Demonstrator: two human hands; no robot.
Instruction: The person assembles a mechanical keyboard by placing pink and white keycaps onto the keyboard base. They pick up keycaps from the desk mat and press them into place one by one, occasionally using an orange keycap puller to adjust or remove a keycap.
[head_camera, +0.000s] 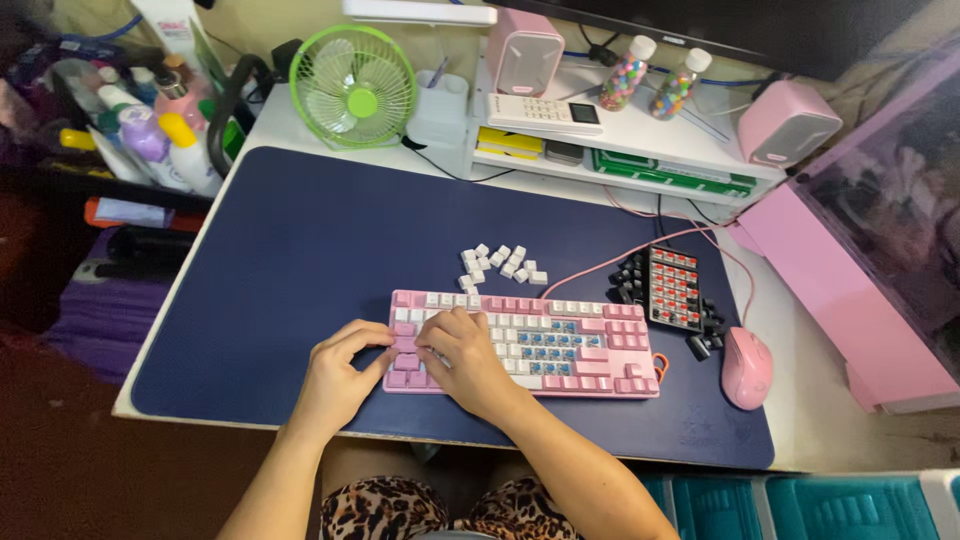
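Note:
A pink keyboard (560, 345) with pink and white keycaps lies on a dark blue desk mat (300, 260); several of its middle keys are bare, showing blue switches. My left hand (340, 375) rests at the keyboard's left edge, fingers curled against it. My right hand (465, 355) lies over the left part of the keyboard, fingertips pinched on something small and hidden among the keys. A heap of loose white keycaps (500, 264) sits on the mat just behind the keyboard.
A black switch tester with red switches and loose black keycaps (672, 290) sits right of the keyboard, beside a pink mouse (747, 367). Behind stand a green fan (352, 88), two pink speakers (525, 50), a white shelf and bottles (150, 130) at far left.

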